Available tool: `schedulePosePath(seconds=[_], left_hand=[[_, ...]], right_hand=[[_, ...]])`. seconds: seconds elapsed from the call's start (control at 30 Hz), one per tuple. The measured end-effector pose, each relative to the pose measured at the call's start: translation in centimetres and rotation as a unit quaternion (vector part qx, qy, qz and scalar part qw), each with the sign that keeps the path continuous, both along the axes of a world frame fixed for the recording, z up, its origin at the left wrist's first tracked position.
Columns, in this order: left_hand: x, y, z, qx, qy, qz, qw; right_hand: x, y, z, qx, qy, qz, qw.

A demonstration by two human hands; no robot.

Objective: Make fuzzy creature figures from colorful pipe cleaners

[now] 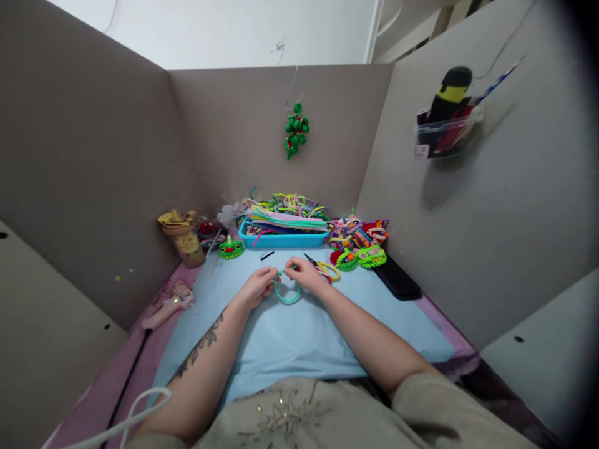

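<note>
Between my two hands a teal pipe cleaner (287, 302) is bent into a loop that hangs down over the blue sheet. My left hand (262, 285) pinches one side of it near the top. At the other side, my right hand (302, 274) has its fingers closed on the same pipe cleaner. The exact spot where the ends meet is partly covered by my fingers. Just right of my right hand lie scissors (329, 270) with yellow and red handles. A short black piece (267, 255) rests on the sheet beyond my hands.
A blue basket (285, 240) full of pipe cleaners stands at the back. Finished green pieces (371, 255) and a black phone-like slab (397, 277) lie right. A pink glue gun (168, 309) and a cup (187, 240) are left. Grey partitions enclose the table.
</note>
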State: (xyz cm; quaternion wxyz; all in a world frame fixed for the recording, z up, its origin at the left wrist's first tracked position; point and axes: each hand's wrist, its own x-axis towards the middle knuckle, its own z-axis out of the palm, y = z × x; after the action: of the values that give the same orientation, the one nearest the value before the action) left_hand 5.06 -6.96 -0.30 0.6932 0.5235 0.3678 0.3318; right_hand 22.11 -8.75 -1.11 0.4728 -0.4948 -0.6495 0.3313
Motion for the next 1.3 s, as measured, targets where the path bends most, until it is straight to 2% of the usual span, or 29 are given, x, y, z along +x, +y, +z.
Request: schedulePosePath(seconds=[0.1,0.2,0.43,0.57,0.7,1.1,1.3], left_hand=[[0.0,-0.2,0.1,0.026,0.020,-0.021,0.999],[0.0,-0.2,0.1,0.029,0.034,-0.033,0.998],[-0.2,0.7,-0.3,0.042,0.010,0.063,0.997],[-0.4,1.4,-0.5,0.044,-0.018,0.115,0.992],[-0.5,1.4,-0.1,0.026,-0.048,0.119,0.991],[-0.5,0.6,0.3,-0.010,-0.027,0.055,0.998],[-0.5,1.0,0.2,-0.029,-0.050,0.096,0.994]], right_hand=[[-0.1,0.1,0.0,-0.005,-0.002,0.005,1.000],[-0.2,0.1,0.0,-0.017,0.037,0.020,0.999],[0.4,0.4,0.0,-0.099,0.194,0.042,0.975],[0.8,0.6,-0.1,-0.160,0.190,0.057,0.967],[1.0,0.6,-0.2,-0.196,0.201,0.058,0.958],[1.1,0.6,0.2,-0.186,0.246,0.031,0.951],[1.0,0.7,-0.1,-0.179,0.236,0.043,0.954]])
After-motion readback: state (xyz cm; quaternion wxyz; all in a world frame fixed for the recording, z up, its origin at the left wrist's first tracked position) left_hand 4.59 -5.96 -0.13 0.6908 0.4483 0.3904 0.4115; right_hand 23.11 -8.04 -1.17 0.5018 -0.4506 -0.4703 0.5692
